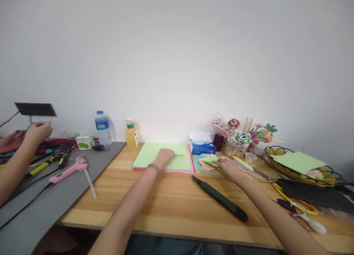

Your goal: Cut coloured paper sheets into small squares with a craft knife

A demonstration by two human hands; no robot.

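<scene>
My left hand (164, 158) is closed over the stack of coloured paper (149, 151), whose top sheet is light green. A thin green paper piece (178, 155) sticks out from its fingers. To the right, my right hand (228, 168) pinches a green paper cutout (209, 159) above a small pile of pale and blue cut papers (204, 166). A dark green pen-shaped tool (221, 200) lies on the wood between my forearms. A blue tissue pack (203, 148) rests behind my right hand.
Paper flowers (243, 138) stand at the back right, near a yellow basket (272, 151) and scissors (294, 203). At left, a co-worker's hand (41, 130) is above a grey mat (69, 190) with a pink glue gun (69, 171). Two bottles, one yellow (131, 135), stand along the wall.
</scene>
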